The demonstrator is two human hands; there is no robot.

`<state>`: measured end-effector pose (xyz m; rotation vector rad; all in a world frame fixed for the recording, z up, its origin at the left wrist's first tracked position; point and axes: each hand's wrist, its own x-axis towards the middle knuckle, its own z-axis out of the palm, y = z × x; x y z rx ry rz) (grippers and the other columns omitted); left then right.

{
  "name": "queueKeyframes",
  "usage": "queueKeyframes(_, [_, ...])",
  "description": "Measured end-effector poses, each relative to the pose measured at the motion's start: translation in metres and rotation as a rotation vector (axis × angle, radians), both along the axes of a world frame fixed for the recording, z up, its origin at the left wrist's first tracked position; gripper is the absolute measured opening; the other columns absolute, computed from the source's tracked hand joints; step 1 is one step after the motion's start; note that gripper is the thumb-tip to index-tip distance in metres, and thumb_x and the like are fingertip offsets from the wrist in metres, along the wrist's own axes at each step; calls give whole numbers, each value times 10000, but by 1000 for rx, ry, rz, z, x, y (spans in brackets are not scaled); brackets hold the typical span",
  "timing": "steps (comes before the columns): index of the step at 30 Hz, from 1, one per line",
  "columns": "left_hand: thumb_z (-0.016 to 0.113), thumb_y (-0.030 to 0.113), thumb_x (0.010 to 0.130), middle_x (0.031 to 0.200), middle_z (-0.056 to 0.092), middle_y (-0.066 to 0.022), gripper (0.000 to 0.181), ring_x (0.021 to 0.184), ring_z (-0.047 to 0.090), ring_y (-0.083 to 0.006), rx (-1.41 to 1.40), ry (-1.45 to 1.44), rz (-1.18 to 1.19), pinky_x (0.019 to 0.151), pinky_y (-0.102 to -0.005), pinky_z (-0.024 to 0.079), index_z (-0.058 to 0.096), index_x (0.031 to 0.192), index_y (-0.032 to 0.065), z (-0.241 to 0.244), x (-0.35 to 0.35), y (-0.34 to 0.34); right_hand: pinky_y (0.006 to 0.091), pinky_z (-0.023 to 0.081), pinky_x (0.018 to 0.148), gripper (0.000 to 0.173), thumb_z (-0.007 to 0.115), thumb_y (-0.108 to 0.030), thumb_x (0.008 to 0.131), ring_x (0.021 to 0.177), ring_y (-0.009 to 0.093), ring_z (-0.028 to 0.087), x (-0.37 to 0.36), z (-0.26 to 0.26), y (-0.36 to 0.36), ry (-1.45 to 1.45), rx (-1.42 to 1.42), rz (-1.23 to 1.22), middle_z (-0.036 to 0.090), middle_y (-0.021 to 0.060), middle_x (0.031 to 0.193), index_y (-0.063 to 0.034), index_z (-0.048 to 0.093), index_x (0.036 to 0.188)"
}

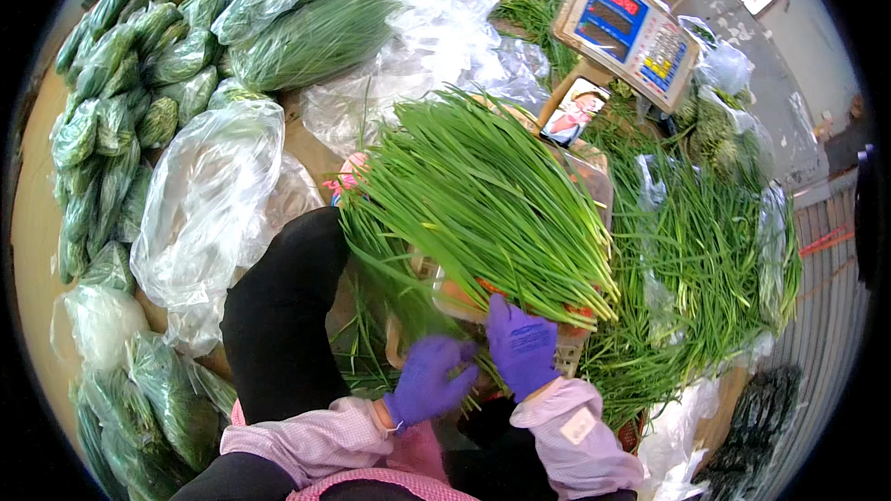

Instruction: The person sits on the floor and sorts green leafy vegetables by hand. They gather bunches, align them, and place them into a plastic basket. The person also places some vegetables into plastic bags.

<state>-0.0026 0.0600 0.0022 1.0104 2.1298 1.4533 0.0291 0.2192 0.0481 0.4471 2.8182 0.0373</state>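
A large pile of long green garlic chives (487, 202) lies on a plastic basket (571, 348) before me, its pale stem ends pointing to the lower right. My left hand (433, 377), in a purple glove, is at the near side of the basket, with some loose, motion-blurred chives beside its fingers; its grip is not clear. Close to its right, my right hand (521, 348), also in a purple glove, is at the near edge of the pile. Its fingertips are partly hidden, so what it holds cannot be made out.
Bagged greens (111, 111) fill the left side. Clear plastic bags (216, 202) lie beside my knee, and more film (431, 56) lies beyond the pile. A digital scale (626, 31) and a phone (576, 111) stand at the back right. Loose chives (696, 257) cover the right.
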Motion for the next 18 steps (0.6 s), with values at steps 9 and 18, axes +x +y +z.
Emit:
queueKeyframes(9, [610,101,803,785,529,3,116,732,514,-120,179,-1127,60,649,-294,432,555,890,47,13,-4,22,433,478,590,417,613,-274,788,678,345,617,-17,13,-2,91,-296,-71,601,146,770,-85,539,1152])
queueKeyframes(18, [570,18,773,1138,565,-106,541,1027,558,-224,620,-1622,-202,904,-329,451,411,1290,19,17,-5,21,427,483,568,322,656,-237,763,687,349,613,25,38,-24,517,-597,-119,618,152,815,-77,577,1031])
